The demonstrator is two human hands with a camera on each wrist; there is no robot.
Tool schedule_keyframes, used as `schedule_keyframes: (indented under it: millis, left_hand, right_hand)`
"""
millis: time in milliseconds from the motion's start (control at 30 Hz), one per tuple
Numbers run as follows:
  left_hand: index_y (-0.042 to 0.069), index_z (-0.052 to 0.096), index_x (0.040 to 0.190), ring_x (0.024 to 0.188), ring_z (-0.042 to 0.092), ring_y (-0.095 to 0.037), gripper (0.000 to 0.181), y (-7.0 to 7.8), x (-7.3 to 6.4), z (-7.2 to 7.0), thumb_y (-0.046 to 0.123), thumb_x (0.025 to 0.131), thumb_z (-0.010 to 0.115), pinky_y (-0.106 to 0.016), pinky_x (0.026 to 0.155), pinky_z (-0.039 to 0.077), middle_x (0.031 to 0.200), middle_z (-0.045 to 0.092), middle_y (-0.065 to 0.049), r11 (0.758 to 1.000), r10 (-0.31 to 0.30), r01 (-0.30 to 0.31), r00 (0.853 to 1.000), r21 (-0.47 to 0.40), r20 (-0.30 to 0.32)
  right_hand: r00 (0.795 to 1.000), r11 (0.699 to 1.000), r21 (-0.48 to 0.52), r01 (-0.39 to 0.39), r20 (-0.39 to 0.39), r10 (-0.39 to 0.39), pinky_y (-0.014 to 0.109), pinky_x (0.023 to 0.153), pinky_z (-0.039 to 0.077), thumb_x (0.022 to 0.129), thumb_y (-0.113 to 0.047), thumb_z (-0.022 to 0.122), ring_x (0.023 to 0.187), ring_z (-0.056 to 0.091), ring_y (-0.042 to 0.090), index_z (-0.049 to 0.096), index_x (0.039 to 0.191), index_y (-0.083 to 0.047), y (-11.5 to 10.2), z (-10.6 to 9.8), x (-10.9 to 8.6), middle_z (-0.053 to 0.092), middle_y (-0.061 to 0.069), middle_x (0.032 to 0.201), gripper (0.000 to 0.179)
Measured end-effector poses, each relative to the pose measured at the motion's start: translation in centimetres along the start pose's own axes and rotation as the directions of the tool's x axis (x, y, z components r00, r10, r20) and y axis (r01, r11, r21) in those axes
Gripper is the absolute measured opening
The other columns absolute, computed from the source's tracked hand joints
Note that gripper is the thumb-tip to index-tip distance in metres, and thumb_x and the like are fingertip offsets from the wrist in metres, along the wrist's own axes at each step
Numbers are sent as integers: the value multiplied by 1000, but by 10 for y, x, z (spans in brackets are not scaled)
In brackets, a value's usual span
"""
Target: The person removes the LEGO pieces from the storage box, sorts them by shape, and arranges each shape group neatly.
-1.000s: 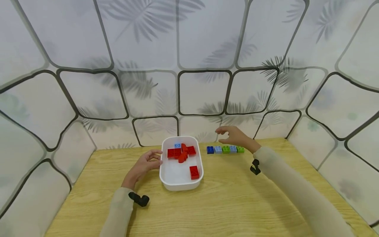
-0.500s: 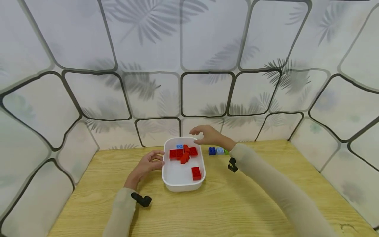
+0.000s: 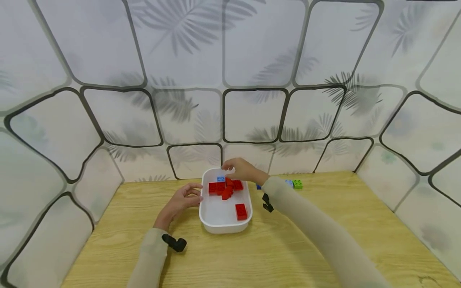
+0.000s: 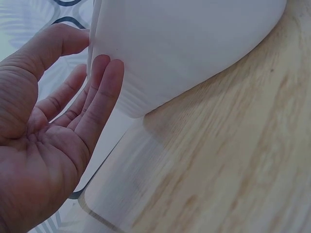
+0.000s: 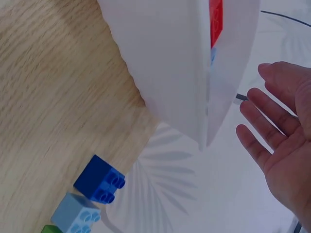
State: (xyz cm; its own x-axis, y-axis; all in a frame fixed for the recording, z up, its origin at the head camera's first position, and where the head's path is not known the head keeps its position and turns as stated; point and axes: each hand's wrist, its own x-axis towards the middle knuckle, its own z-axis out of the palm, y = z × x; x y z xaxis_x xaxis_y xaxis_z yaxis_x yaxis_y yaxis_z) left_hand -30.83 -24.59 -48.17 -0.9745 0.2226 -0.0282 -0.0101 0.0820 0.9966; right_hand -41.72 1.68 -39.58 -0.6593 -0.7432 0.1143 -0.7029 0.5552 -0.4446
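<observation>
A white plastic bin (image 3: pixel 216 214) stands on the table, holding several red toy bricks (image 3: pixel 241 212), a light blue brick (image 3: pixel 221 179) and an oddly shaped red piece (image 3: pixel 227 192). My left hand (image 3: pixel 181 202) rests its fingertips against the bin's left side, fingers loosely extended, as the left wrist view shows too. Over the bin's far end hovers my right hand (image 3: pixel 243 170). Its fingers (image 5: pixel 265 119) are spread and relaxed in the right wrist view, with nothing between them, just beyond the bin's rim.
Right of the bin, a row of bricks runs along the table's back, partly hidden by the right sleeve: a dark blue brick (image 5: pixel 95 177), light blue ones and a green brick (image 3: pixel 297 184). A patterned curtain (image 3: pixel 252 116) rises behind the wooden table (image 3: pixel 223 260).
My right hand has moved left from above the brick row to over the bin's far end. The left hand stays at the bin's side. The view has shifted slightly.
</observation>
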Motion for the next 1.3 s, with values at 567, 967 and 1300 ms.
schedule_keyframes:
  millis: [567,967,1300]
  left_hand:
    - [-5,46,143,100,62,-15,53,2,-1,-3,7,96,69,-32,87,61,118,60,-17,1000,8,-8,1000,4,19]
    - [-6,46,141,98,63,-15,51,-2,0,-3,4,96,68,-32,86,61,113,60,-11,1000,30,-30,999,-11,29]
    - [-6,47,141,96,64,-16,52,-2,1,-4,5,95,69,-33,84,62,108,60,-7,1000,26,-26,999,-1,26]
  right_hand:
    - [994,993,-97,-69,79,77,40,102,54,96,-9,69,114,64,28,71,123,-3,-1,24,24,72,12,123,28]
    - [995,980,-186,-68,63,81,41,102,54,96,-8,69,111,67,27,73,119,-5,-3,35,29,73,11,119,24]
    - [995,960,-263,-94,17,102,40,99,55,96,-10,68,107,68,23,77,113,-9,-2,46,33,76,6,112,19]
